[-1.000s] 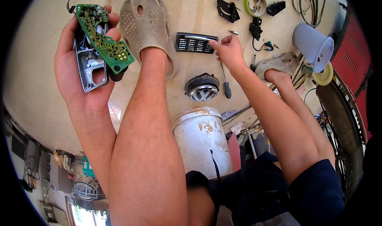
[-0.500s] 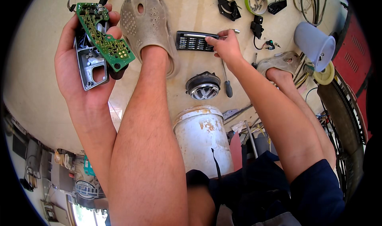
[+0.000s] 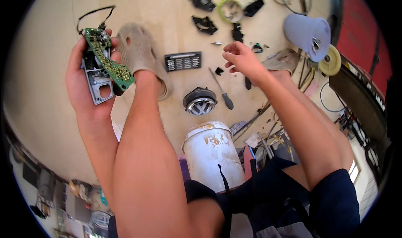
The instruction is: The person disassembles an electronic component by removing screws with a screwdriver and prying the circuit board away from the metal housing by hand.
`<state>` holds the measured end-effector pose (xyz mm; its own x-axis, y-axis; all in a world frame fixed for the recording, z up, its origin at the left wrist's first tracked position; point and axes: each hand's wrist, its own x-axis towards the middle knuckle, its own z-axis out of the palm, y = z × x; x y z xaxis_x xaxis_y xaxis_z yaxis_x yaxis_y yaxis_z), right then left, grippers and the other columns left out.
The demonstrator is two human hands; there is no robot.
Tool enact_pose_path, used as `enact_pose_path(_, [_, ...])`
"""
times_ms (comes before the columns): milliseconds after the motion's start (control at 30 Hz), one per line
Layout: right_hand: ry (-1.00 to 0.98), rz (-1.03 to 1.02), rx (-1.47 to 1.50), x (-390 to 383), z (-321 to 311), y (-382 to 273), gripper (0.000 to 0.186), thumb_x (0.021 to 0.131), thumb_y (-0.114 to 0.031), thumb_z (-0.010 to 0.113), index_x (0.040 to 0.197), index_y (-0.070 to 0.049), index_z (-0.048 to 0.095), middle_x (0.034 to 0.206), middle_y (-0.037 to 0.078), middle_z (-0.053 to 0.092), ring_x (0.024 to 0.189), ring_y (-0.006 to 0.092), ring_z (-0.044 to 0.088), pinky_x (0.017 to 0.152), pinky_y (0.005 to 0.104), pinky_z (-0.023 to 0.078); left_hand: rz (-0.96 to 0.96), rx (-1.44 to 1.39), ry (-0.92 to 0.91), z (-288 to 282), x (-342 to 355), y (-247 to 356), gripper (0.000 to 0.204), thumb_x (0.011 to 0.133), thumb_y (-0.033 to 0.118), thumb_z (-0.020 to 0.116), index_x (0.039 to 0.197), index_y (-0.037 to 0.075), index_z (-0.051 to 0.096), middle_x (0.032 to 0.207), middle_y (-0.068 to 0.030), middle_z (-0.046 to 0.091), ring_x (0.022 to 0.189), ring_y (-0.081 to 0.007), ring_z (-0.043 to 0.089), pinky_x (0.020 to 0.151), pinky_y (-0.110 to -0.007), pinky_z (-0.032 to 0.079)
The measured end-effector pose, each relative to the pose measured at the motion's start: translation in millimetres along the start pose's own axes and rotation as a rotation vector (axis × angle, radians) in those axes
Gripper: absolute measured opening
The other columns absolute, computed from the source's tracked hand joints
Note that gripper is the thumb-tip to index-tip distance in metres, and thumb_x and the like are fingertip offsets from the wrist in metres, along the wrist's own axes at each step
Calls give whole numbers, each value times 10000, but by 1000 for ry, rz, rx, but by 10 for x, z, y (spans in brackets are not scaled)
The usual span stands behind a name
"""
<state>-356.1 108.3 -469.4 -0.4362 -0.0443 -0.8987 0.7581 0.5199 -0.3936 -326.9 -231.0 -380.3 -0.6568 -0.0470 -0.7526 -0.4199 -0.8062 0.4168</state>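
My left hand (image 3: pixel 75 81) is closed around a grey metal housing (image 3: pixel 93 87) with a green circuit board (image 3: pixel 117 70) over it; a black cable loops from its top. My right hand (image 3: pixel 238 60) hangs open above the floor, fingers loosely curled and apart. A little to its left lies a black bit case (image 3: pixel 183 61) with rows of small bits. Below that hand are a small black piece (image 3: pixel 219 71), a screwdriver (image 3: pixel 227 99) with a grey handle, and a round black-and-chrome emblem part (image 3: pixel 199 101). A small silver piece (image 3: pixel 217 43) lies above the case.
My shoes (image 3: pixel 138 53) flank the case. Black plastic parts (image 3: pixel 202 2), a green-rimmed container (image 3: pixel 230 9), a blue bucket (image 3: pixel 303 34) and cables are farther out. A rusty white bucket (image 3: pixel 213 158) stands between my legs. A red metal object (image 3: pixel 364 37) is at the right.
My right hand has let go of the bit case and drawn away to its right. The view has shifted, with some blur. My left hand still grips the housing and board.
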Motion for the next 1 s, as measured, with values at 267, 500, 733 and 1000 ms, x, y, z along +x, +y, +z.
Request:
enact_pose_path(267, [-63, -459, -113, -1972, -1419, -1083, 238, 944, -222, 571, 1069, -21, 588, 943, 64, 627, 780, 128, 600, 673, 280, 488, -15, 281, -369, 1958, -973, 100, 549, 1018, 497, 328, 1050, 20, 598, 800, -113, 644, 605, -178, 613, 477, -274, 490])
enact_pose_path(500, [-433, -768, 407, -2998, -1433, -1390, 475, 969, -471, 540, 1082, -10, 571, 946, 82, 638, 804, 144, 624, 674, 299, 515, 210, 489, -286, 3223, -1686, -178, 553, 1033, 484, 293, 1046, 11, 579, 801, -121, 628, 647, -179, 562, 607, -291, 482])
enact_pose_path(733, [59, -1073, -56, -3018, -1244, -1466, 275, 925, -221, 600, 906, 44, 530, 727, 246, 611, 693, 426, 603, 623, 445, 481, 558, 663, -131, 3094, -1432, -431, 572, 1013, 537, 368, 990, 17, 605, 797, -77, 620, 687, -126, 587, 613, -260, 488])
enact_pose_path(1000, [41, -1009, -122, -2686, -1189, -1515, 212, 951, -161, 545, 891, 33, 486, 771, 250, 598, 748, 458, 579, 640, 507, 452, 640, 865, -177, 3213, -1223, -340, 455, 1058, 394, 366, 817, 32, 502, 695, 41, 459, 656, -51, 364, 566, -245, 333])
